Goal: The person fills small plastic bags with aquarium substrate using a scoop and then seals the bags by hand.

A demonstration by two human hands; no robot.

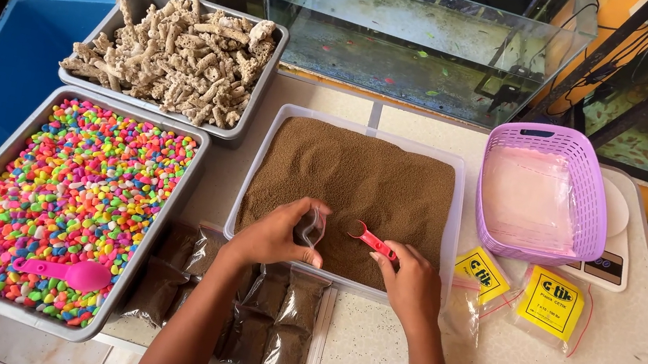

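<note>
Filling small clear bags with fine brown granules looks to be the work in hand, and it seems partway through. The left hand (pixel 275 236) is closed around a small clear bag (pixel 309 227), held upright over the near part of the clear tub (pixel 454 227) of brown granules (pixel 350 177). Just to its right, the right hand (pixel 410 282) pinches the handle of a red scoop (pixel 371 240), whose bowl lies on the granules close beside the bag's mouth. Whether the scoop is loaded cannot be told, and the bag looks little filled, though its contents are hard to see.

Below the left hand and wrist, on the table's near edge, lies a cluster of filled bags (pixel 269 319), dark with granules; I judge these as done. To the right of the right hand sit a couple of packets of empty bags with yellow labels (pixel 550 303), so bags remain. Further right and beyond them, a purple basket (pixel 543 193) stands on a kitchen scale (pixel 606 269), holding only a pale clear liner or bag.

Far to the left of the left hand, a grey tray of coloured pebbles (pixel 75 188) carries a pink spoon (pixel 62 271), and beyond it a tray of pale coral pieces (pixel 176 57); both look untouched. The tub is well stocked, so much appears left.
</note>
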